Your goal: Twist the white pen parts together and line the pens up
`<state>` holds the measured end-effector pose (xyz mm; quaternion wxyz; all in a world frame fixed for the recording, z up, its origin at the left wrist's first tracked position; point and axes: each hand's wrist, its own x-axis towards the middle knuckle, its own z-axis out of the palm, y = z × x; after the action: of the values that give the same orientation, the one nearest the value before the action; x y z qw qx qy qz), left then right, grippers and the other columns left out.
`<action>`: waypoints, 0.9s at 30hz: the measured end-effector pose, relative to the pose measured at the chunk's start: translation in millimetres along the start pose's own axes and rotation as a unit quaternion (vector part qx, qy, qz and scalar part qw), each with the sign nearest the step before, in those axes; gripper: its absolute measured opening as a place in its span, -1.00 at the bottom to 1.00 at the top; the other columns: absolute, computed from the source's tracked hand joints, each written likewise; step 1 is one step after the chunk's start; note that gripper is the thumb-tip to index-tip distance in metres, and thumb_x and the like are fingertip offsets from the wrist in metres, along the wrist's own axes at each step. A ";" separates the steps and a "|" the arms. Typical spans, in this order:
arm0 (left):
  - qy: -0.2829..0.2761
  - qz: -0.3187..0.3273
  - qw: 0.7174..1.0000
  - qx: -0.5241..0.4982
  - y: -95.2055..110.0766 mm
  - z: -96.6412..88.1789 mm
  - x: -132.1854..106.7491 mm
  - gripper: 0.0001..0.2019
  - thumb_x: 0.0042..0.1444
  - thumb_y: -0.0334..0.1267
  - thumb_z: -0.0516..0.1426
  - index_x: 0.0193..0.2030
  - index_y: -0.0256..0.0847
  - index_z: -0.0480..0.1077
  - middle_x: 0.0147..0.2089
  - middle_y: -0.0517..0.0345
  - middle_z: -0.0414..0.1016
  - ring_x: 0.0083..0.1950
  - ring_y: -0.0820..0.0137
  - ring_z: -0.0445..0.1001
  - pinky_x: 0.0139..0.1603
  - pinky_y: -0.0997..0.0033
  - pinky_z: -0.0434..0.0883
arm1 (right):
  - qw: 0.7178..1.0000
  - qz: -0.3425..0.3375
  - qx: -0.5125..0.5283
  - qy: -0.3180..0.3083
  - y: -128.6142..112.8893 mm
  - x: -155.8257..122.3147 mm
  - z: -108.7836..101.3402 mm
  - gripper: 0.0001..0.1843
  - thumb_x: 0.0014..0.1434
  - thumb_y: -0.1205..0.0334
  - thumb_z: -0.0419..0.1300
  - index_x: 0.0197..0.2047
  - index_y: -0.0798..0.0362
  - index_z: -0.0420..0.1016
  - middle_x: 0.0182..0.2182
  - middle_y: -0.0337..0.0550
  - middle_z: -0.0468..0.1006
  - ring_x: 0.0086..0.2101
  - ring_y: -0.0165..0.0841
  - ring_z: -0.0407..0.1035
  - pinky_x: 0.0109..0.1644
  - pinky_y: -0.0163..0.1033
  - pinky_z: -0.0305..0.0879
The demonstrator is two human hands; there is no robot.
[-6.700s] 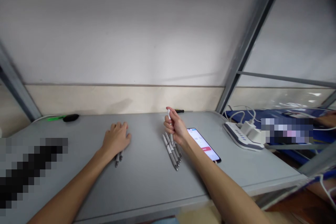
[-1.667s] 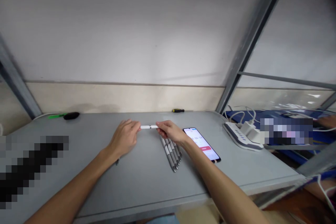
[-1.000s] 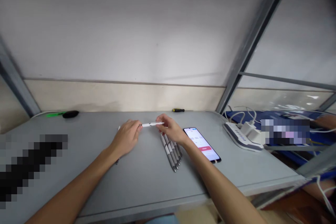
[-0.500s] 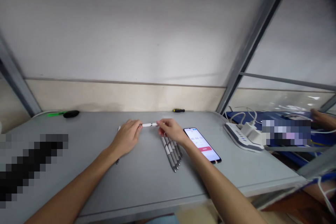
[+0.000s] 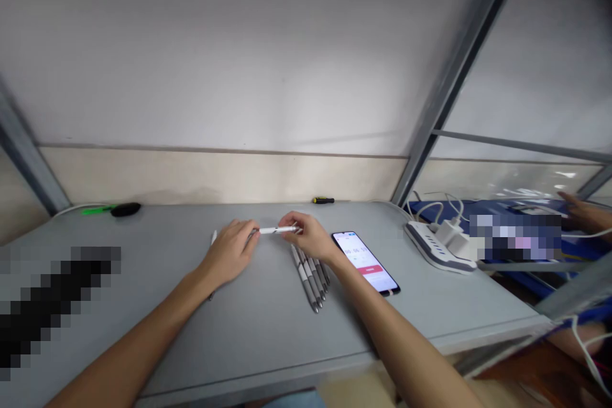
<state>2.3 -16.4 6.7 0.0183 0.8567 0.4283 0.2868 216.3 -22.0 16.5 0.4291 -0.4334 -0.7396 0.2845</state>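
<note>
A white pen (image 5: pixel 272 230) lies level between my two hands, above the grey desk (image 5: pixel 191 350). My left hand (image 5: pixel 233 245) is closed on its left end, the fingers bent over it. At the other end, my right hand (image 5: pixel 306 234) pinches the pen between thumb and fingers. Several white pens with grey grips (image 5: pixel 308 280) lie side by side just below my right hand, their tips toward me and their upper ends partly covered. Another pen (image 5: pixel 213 238) lies under my left hand and wrist, with only its two ends showing.
Right of the pens lies a phone (image 5: pixel 368 264) with a lit timer. A white power strip (image 5: pixel 437 248) with plugs and cables is farther right. At the back are a small screwdriver (image 5: pixel 324 200) and a black object (image 5: pixel 125 210). Another person's hand (image 5: pixel 586 210) shows at far right.
My right hand's fingers have shifted slightly along the pen and opened out a little around its right end. My left hand keeps its hold. The view has moved slightly.
</note>
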 end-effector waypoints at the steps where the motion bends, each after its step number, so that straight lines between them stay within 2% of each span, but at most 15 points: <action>1: 0.001 0.000 1.000 0.001 0.2 -0.1 -0.1 -0.76 0.31 -0.17 -0.12 -0.15 -0.16 0.32 -0.27 0.14 0.42 -0.19 0.31 0.35 -0.19 0.33 0.26 | 1.000 0.009 0.000 -0.002 -0.1 -0.2 0.2 -0.78 0.08 0.20 0.21 -0.20 0.09 0.49 -0.35 -0.18 0.50 -0.38 -0.41 0.32 -0.30 -0.31 0.22; 5: 0.000 0.012 1.000 0.003 -0.4 0.5 -0.5 -0.76 0.31 -0.18 -0.13 -0.17 -0.16 0.32 -0.26 0.14 0.43 -0.18 0.31 0.34 -0.18 0.33 0.25 | 0.999 0.026 -0.040 -0.023 -2.6 -1.4 0.5 -0.73 0.21 0.15 0.07 -0.33 0.11 0.54 -0.48 -0.20 0.49 -0.46 -0.42 0.29 -0.34 -0.31 0.19; 10: -0.010 0.015 1.000 0.009 -1.9 1.9 -0.5 -0.74 0.31 -0.18 -0.13 -0.15 -0.15 0.34 -0.28 0.14 0.43 -0.21 0.31 0.34 -0.22 0.34 0.23 | 0.997 -0.019 -0.070 0.011 -1.7 -2.2 0.9 -0.90 0.08 0.30 0.20 -0.28 0.08 0.50 -0.36 -0.19 0.54 -0.35 -0.39 0.36 -0.27 -0.31 0.22; 16: -0.020 0.017 1.000 0.010 -2.1 1.9 0.0 -0.73 0.32 -0.17 -0.14 -0.14 -0.17 0.34 -0.28 0.14 0.43 -0.21 0.31 0.34 -0.21 0.33 0.23 | 0.984 -0.101 -0.141 0.032 3.1 -1.8 3.1 -0.85 0.02 0.51 0.16 -0.39 0.07 0.45 -0.38 -0.21 0.50 -0.35 -0.41 0.34 -0.25 -0.32 0.21; 22: -0.024 0.007 1.000 -0.008 -3.2 3.1 0.5 -0.71 0.31 -0.16 -0.14 -0.15 -0.14 0.36 -0.31 0.15 0.42 -0.23 0.31 0.34 -0.23 0.34 0.22 | 0.979 -0.117 -0.163 0.043 1.5 -2.2 3.2 -0.85 0.06 0.47 0.18 -0.30 0.06 0.44 -0.34 -0.18 0.51 -0.31 -0.36 0.34 -0.22 -0.28 0.21; 27: -0.025 -0.027 0.996 -0.081 -1.8 4.7 1.1 -0.73 0.28 -0.12 -0.12 -0.19 -0.13 0.34 -0.36 0.20 0.41 -0.31 0.37 0.36 -0.29 0.41 0.22 | 0.976 -0.130 -0.168 0.051 0.6 -2.3 2.6 -0.82 0.06 0.52 0.16 -0.33 0.05 0.45 -0.34 -0.18 0.51 -0.28 -0.34 0.35 -0.18 -0.25 0.23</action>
<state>3.9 -13.4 2.9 0.1059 0.8476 0.4259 0.2984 214.9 -24.0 13.9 0.4213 -0.4133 -0.8037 0.0755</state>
